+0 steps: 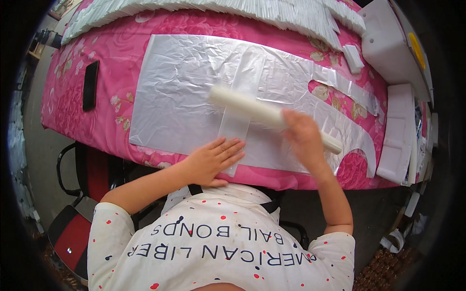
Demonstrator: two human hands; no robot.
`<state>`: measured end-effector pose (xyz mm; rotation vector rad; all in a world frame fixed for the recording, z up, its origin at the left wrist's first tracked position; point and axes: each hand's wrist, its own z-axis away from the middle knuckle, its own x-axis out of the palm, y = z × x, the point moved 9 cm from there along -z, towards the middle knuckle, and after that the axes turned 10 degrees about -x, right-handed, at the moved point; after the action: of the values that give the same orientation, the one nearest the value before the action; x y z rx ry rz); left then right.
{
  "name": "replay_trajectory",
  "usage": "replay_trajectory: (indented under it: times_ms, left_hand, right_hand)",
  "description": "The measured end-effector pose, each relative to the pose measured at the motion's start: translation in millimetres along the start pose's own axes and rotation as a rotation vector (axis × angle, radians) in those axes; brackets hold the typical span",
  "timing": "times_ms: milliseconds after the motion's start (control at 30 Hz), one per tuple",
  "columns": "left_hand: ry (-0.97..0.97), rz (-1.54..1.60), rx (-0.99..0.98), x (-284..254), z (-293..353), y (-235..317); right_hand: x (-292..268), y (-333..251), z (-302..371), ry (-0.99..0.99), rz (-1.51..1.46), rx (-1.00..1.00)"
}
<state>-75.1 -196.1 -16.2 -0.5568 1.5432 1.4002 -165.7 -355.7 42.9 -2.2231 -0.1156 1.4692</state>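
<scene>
A large, wrinkled, translucent white plastic bag (174,92) with cut-out handles at its right end lies flat on the table. A narrow folded strip of clear plastic (236,121) lies crosswise over its middle. My left hand (213,159) rests palm down at the strip's near end, fingers stretched out. Gripped in my right hand (305,138), toward its right end, is a long white tube (247,106), held slantwise over the bag. Motion blurs the tube's left part, so I cannot tell whether it touches the strip. My right fingertips are partly hidden.
The table wears a pink flowered cloth (114,131). A black phone (91,86) lies at left. Long rows of folded white plastic pieces (272,14) line the far edge, with a small bundle (353,59) nearby. White foam boxes (395,136) stand at right; red-and-black chairs (73,233) stand lower left.
</scene>
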Motion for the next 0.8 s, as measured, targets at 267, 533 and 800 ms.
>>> replay_trajectory:
  times_ms: [267, 533, 800]
  left_hand:
    - [0.033, -0.296, -0.071, 22, 5, 19]
    - [0.008, -0.201, 0.081, 12, 13, 15]
    - [0.104, -0.118, 0.274, -12, 27, 14]
  right_hand:
    - [31, -31, -30, -0.073, 0.027, -0.113]
    - [28, 51, -117, 0.046, 0.087, -0.107]
    - [55, -14, -71, -0.166, -0.023, -0.36]
